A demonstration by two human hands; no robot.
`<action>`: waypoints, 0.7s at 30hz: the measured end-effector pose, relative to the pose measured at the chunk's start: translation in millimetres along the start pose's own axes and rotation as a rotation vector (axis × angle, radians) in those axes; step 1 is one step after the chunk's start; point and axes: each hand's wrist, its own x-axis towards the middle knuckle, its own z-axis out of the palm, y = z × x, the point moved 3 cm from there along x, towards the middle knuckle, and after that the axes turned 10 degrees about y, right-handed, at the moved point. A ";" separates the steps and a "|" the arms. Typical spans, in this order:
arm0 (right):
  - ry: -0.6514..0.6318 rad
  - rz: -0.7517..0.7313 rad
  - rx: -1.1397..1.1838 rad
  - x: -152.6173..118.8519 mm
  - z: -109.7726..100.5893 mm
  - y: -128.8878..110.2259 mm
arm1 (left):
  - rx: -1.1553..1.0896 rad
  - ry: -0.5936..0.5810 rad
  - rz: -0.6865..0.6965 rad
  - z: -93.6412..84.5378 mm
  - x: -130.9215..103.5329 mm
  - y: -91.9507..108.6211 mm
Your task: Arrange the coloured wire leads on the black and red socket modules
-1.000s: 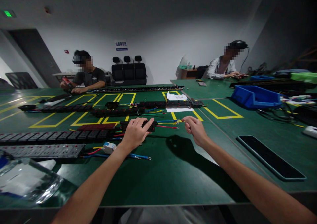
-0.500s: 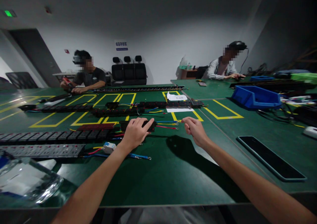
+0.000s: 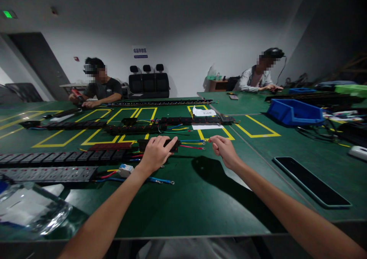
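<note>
My left hand (image 3: 157,152) is closed over a black box-shaped part (image 3: 173,147), with the thumb and fingers across its top. From the part's right end run a blue wire (image 3: 191,141), a yellow wire and a red wire (image 3: 192,147), all tipped with ring terminals. My right hand (image 3: 224,151) is curled in a pinch just right of the blue wire's tip. Whatever lies between its fingertips is too small to make out. A dark red strip (image 3: 110,146) extends left of my left hand.
Socket strips (image 3: 48,174) with a white breaker (image 3: 126,170) lie at left, near a clear plastic bottle (image 3: 43,209). A phone (image 3: 311,180) and a blue bin (image 3: 295,112) are at right. Two co-workers sit across the green table (image 3: 212,217).
The view has shifted very slightly. Both hands keep the same place and pose, and the black part and its wires have not visibly moved.
</note>
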 end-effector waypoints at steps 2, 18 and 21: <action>0.001 0.003 -0.007 -0.1 0.3 -0.2 | 0.002 0.000 0.002 -0.2 0.4 0.0; -0.013 -0.001 -0.015 -0.2 0.9 0.4 | -0.009 0.020 0.034 -5.1 1.4 1.4; -0.005 0.000 -0.019 -0.2 0.3 0.1 | -0.017 0.006 0.037 -4.5 1.8 0.7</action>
